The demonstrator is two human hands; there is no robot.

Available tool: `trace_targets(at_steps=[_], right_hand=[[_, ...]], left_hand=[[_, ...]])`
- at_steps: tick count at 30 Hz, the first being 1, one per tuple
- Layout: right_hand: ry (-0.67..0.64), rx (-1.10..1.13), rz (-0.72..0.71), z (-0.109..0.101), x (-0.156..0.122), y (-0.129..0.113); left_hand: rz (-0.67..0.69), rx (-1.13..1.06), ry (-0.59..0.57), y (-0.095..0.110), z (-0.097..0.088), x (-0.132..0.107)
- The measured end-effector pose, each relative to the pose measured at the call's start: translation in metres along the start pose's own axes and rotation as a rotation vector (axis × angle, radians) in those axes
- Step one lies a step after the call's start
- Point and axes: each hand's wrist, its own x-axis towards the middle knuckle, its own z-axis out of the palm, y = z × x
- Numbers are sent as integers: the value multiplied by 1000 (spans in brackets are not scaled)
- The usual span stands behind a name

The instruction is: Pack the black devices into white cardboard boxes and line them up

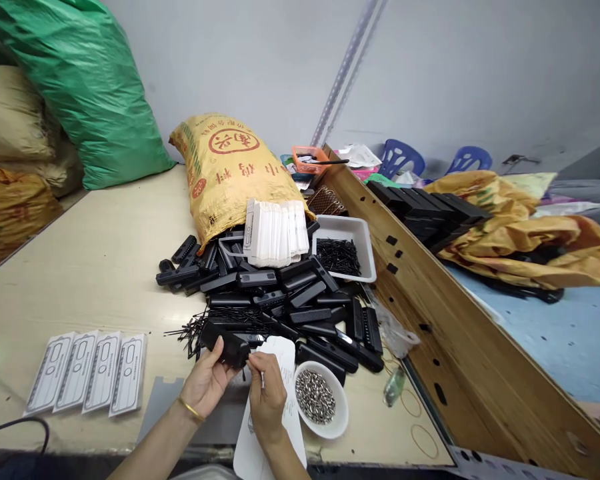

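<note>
My left hand [206, 385], with a gold bangle at the wrist, is closed around a black plastic case [233, 347]. The thumb lies on top of the case and the fingers are underneath. At the right end of the case, my right hand [269, 392] pinches with thumb and forefinger; what lies between those fingertips is too small to make out. Under the right hand is a white printed card [291, 433]. A white bowl [343, 417] of small shiny metal parts stands just right of that hand. Thin black sticks [193, 333] lie behind the left hand.
Beyond my hands spreads a heap of black cases [260, 279], spilling from a yellow sack [230, 180]. A stack of white cards [275, 233] rests on it. A grey tray [369, 250] holds black sticks. Several printed cards [87, 373] lie left; a wooden board [420, 300] borders the right.
</note>
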Motion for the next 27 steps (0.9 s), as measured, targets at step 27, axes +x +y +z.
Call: trace_targets(at_steps=[27], right_hand=[[-849,-507,494,-81,60,45]], left_hand=[[430,1173,100,-4,-17,63]])
